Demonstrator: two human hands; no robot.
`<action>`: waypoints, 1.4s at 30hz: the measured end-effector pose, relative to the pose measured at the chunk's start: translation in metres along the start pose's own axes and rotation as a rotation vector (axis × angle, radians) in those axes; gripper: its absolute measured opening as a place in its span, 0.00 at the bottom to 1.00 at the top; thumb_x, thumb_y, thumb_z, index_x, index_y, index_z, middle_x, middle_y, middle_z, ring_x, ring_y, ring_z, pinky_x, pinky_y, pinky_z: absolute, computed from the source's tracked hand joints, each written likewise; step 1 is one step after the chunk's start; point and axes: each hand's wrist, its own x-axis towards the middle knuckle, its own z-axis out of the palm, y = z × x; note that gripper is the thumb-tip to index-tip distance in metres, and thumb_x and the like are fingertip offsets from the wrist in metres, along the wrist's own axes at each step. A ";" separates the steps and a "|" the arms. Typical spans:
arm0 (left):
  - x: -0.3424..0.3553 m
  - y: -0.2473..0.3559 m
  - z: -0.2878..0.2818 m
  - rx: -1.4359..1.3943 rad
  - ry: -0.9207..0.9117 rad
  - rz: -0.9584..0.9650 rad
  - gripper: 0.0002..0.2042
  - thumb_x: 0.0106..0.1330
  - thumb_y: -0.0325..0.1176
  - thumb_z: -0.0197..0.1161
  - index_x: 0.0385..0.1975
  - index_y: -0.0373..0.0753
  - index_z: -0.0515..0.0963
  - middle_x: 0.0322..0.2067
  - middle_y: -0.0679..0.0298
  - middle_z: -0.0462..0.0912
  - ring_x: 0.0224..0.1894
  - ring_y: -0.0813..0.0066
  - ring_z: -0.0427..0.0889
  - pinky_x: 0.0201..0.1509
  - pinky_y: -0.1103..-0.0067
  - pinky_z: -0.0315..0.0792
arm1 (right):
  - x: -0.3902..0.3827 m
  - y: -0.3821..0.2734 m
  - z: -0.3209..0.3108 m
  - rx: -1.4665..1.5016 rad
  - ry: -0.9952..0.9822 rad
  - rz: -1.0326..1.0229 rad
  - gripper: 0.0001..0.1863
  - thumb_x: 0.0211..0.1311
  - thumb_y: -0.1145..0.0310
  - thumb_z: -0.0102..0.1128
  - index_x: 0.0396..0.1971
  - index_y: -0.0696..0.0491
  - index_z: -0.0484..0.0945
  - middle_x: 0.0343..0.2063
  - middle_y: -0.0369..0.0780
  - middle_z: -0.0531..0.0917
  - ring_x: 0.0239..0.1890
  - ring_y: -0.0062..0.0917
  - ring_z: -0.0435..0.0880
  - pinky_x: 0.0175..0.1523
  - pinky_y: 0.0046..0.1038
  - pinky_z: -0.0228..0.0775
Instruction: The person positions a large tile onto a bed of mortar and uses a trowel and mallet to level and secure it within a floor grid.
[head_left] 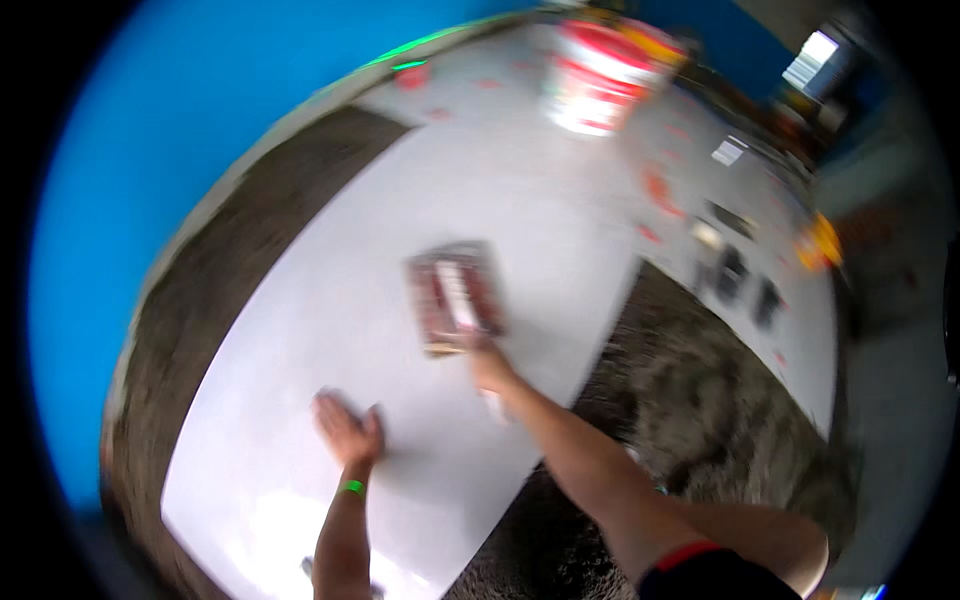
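A large glossy white tile [300, 330] lies in front of me on dark mortar [700, 390]. Flat against its near left part rests my left hand [348, 432], fingers stretched out, with nothing held. My right hand [487, 362] is closed round the pale handle of a reddish-brown rectangular tool [430, 305], blurred by motion. The tool is over the middle of the tile; whether it touches the surface I cannot tell. Part of the handle shows below my hand.
A bare mortar strip [270, 190] runs between the tile and a blue wall [140, 170]. On pale tiles beyond stands a red and white bucket [595, 85]. Several small dark items [730, 270] and a yellow object [820, 243] lie to the right. A green line glows along the wall's foot.
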 end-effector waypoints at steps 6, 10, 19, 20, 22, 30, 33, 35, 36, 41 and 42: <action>-0.098 -0.164 -0.056 0.317 -0.182 -0.289 0.49 0.62 0.70 0.41 0.70 0.29 0.47 0.71 0.47 0.46 0.74 0.51 0.40 0.75 0.56 0.30 | -0.185 0.052 -0.003 -0.079 -0.233 0.238 0.31 0.72 0.41 0.34 0.22 0.53 0.66 0.09 0.36 0.67 0.08 0.26 0.70 0.14 0.30 0.62; -0.224 -0.254 -0.116 0.304 -0.498 -0.645 0.55 0.55 0.76 0.44 0.72 0.35 0.43 0.72 0.48 0.41 0.75 0.47 0.36 0.72 0.49 0.29 | -0.195 0.041 0.047 -0.261 -0.250 0.003 0.32 0.70 0.38 0.37 0.24 0.55 0.69 0.11 0.39 0.71 0.09 0.26 0.72 0.13 0.29 0.62; -0.390 -0.253 -0.085 0.081 0.106 -0.800 0.43 0.63 0.55 0.50 0.69 0.27 0.47 0.71 0.42 0.44 0.74 0.46 0.39 0.74 0.56 0.35 | -0.216 -0.308 0.061 -0.045 -0.235 -0.314 0.29 0.69 0.37 0.41 0.34 0.51 0.71 0.15 0.30 0.64 0.12 0.12 0.62 0.14 0.14 0.53; -0.393 -0.252 -0.089 0.072 0.107 -0.802 0.43 0.63 0.55 0.50 0.69 0.26 0.47 0.71 0.42 0.44 0.74 0.46 0.39 0.74 0.56 0.35 | -0.224 -0.338 0.081 0.079 -0.270 -0.451 0.27 0.70 0.38 0.40 0.32 0.49 0.70 0.15 0.29 0.63 0.13 0.11 0.61 0.15 0.14 0.52; -0.385 -0.254 -0.085 0.044 0.137 -0.792 0.44 0.63 0.56 0.50 0.69 0.26 0.47 0.71 0.42 0.44 0.74 0.46 0.39 0.75 0.58 0.36 | -0.211 -0.368 0.128 0.259 -0.302 -0.645 0.26 0.71 0.40 0.39 0.31 0.49 0.70 0.15 0.28 0.63 0.13 0.10 0.60 0.16 0.14 0.51; -0.363 -0.270 -0.090 -0.035 0.183 -0.764 0.45 0.62 0.57 0.51 0.68 0.25 0.47 0.71 0.41 0.44 0.74 0.47 0.41 0.75 0.60 0.38 | -0.210 -0.148 0.274 -0.597 -0.488 -0.528 0.31 0.72 0.45 0.41 0.37 0.64 0.76 0.25 0.48 0.79 0.26 0.35 0.79 0.31 0.34 0.72; -0.381 -0.266 -0.086 -0.059 0.151 -0.796 0.45 0.62 0.57 0.51 0.68 0.25 0.47 0.71 0.42 0.44 0.74 0.48 0.40 0.75 0.61 0.38 | -0.237 -0.250 0.278 -0.465 -0.719 -0.171 0.32 0.71 0.40 0.39 0.21 0.54 0.70 0.08 0.34 0.67 0.06 0.20 0.64 0.10 0.25 0.54; -0.384 -0.267 -0.089 -0.052 0.108 -0.820 0.45 0.62 0.58 0.51 0.68 0.25 0.48 0.71 0.42 0.44 0.74 0.48 0.40 0.75 0.61 0.38 | -0.267 -0.327 0.287 -0.335 -0.650 -0.296 0.31 0.71 0.39 0.38 0.20 0.51 0.68 0.09 0.31 0.65 0.07 0.16 0.63 0.11 0.22 0.54; -0.386 -0.268 -0.089 -0.049 0.110 -0.815 0.45 0.62 0.58 0.50 0.68 0.25 0.48 0.71 0.42 0.43 0.74 0.48 0.39 0.75 0.61 0.38 | -0.280 -0.359 0.293 -0.227 -0.634 -0.387 0.30 0.71 0.39 0.38 0.20 0.50 0.67 0.09 0.30 0.64 0.08 0.14 0.62 0.11 0.21 0.53; -0.388 -0.266 -0.093 -0.106 0.154 -0.800 0.45 0.61 0.56 0.53 0.67 0.23 0.49 0.70 0.39 0.46 0.73 0.44 0.42 0.75 0.59 0.39 | -0.285 -0.387 0.368 0.158 -0.535 -0.753 0.26 0.75 0.46 0.37 0.21 0.51 0.63 0.12 0.30 0.63 0.12 0.16 0.63 0.18 0.21 0.57; -0.379 -0.270 -0.096 -0.119 0.176 -0.781 0.45 0.61 0.56 0.53 0.67 0.23 0.50 0.70 0.39 0.46 0.73 0.44 0.43 0.75 0.59 0.39 | -0.265 -0.343 0.382 -0.020 -0.428 -0.852 0.25 0.75 0.49 0.37 0.30 0.57 0.69 0.20 0.39 0.72 0.23 0.27 0.71 0.30 0.30 0.64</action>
